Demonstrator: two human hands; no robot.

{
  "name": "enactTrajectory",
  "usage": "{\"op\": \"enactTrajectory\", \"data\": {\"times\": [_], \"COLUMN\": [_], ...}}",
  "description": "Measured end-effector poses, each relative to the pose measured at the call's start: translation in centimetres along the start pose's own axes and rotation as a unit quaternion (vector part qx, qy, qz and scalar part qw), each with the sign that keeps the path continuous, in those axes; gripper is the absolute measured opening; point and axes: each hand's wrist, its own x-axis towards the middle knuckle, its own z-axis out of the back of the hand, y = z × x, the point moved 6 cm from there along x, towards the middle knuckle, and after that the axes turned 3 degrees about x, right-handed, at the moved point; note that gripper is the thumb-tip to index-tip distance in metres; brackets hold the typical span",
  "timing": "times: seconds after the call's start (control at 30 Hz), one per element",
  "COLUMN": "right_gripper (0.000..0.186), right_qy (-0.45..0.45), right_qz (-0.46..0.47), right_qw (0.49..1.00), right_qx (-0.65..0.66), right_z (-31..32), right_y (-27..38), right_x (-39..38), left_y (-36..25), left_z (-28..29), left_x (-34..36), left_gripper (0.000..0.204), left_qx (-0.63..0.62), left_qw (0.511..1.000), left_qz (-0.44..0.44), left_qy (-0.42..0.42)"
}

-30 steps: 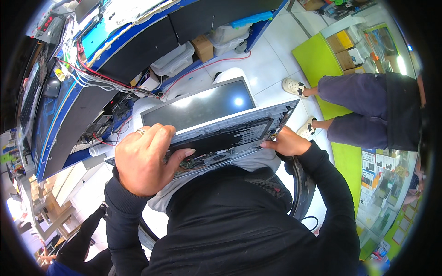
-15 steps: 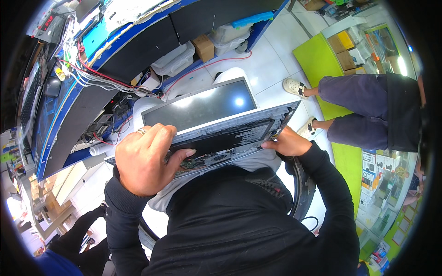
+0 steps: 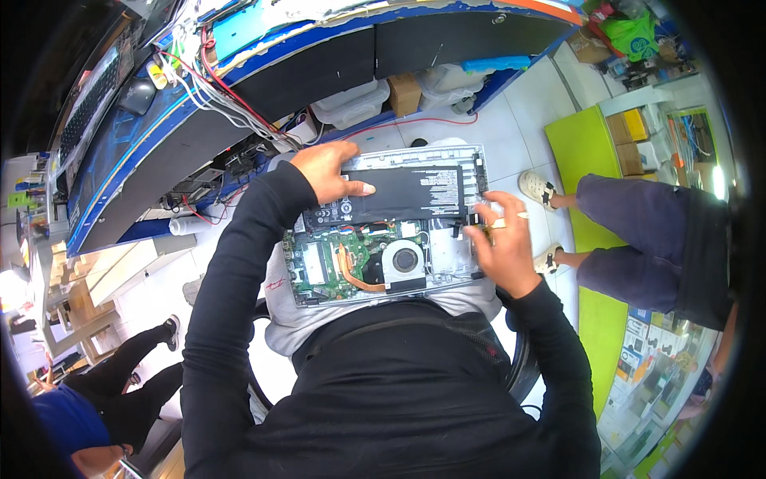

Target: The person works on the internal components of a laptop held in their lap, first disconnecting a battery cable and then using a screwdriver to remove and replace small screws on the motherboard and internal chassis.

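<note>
An opened laptop [image 3: 375, 271] lies across my lap, its inside facing up. A long black battery [image 3: 407, 191] fills its far half; a green circuit board [image 3: 315, 251], a copper heat pipe [image 3: 351, 275] and a round fan [image 3: 404, 259] are on the near side. My left hand [image 3: 327, 172] grips the far left edge, its thumb on the battery and its fingers partly hidden. At the right edge is my right hand [image 3: 507, 243], thumb and fingers apart and bent, beside the battery's right end.
Ahead stands a dark workbench [image 3: 335, 64] with hanging cables [image 3: 231, 108] and plastic bins [image 3: 351, 104] underneath. A person's legs [image 3: 638, 231] are at the right, by a green bench [image 3: 590, 160] and a glass display case [image 3: 662, 351]. Another person [image 3: 80, 423] is at lower left.
The laptop has gone from tilted up, with its screen showing, to lying flat with its inside upward. My left hand has shifted to the far edge; my right hand has loosened its grip.
</note>
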Motion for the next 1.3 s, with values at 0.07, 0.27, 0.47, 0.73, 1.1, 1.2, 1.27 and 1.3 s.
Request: {"op": "enactTrajectory", "data": {"times": [0.07, 0.27, 0.47, 0.73, 1.1, 1.2, 1.27, 1.3], "right_gripper": [0.033, 0.024, 0.022, 0.018, 0.010, 0.009, 0.009, 0.009], "right_qy": [0.031, 0.103, 0.105, 0.132, 0.190, 0.192, 0.184, 0.174], "right_qz": [0.107, 0.236, 0.253, 0.247, 0.259, 0.276, 0.287, 0.298], "right_qw": [0.994, 0.966, 0.961, 0.960, 0.946, 0.940, 0.938, 0.937], "right_qx": [-0.012, 0.013, 0.018, 0.015, -0.050, -0.055, -0.054, -0.052], "right_z": [-1.5, -6.9, -9.6, -13.1, -14.7, -14.7, -14.4, -14.3], "right_y": [2.3, 5.3, 6.5, 9.1, 10.5, 10.9, 11.1, 11.3], "right_x": [1.7, 4.2, 5.3, 6.5, 7.6, 7.8, 8.0, 8.0], "left_y": [1.2, 1.3, 2.0, 2.8, 1.3, 1.2, 1.1, 1.0], "left_z": [-1.7, -3.4, -4.0, -3.8, -3.7, -3.8, -3.8, -3.9], "left_x": [0.7, 0.9, -1.0, -7.3, -8.8, -8.9, -8.9, -8.9], "left_gripper": [0.070, 0.069, 0.069, 0.075, 0.060, 0.057, 0.056, 0.055], "left_qx": [0.038, 0.019, 0.020, 0.094, 0.099, 0.097, 0.099, 0.110], "left_qw": [0.999, 0.999, 0.997, 0.988, 0.991, 0.991, 0.991, 0.990], "left_qz": [-0.014, -0.033, -0.027, -0.037, -0.060, -0.059, -0.058, -0.060], "left_qy": [0.006, -0.007, -0.070, -0.116, -0.068, -0.067, -0.064, -0.065]}}
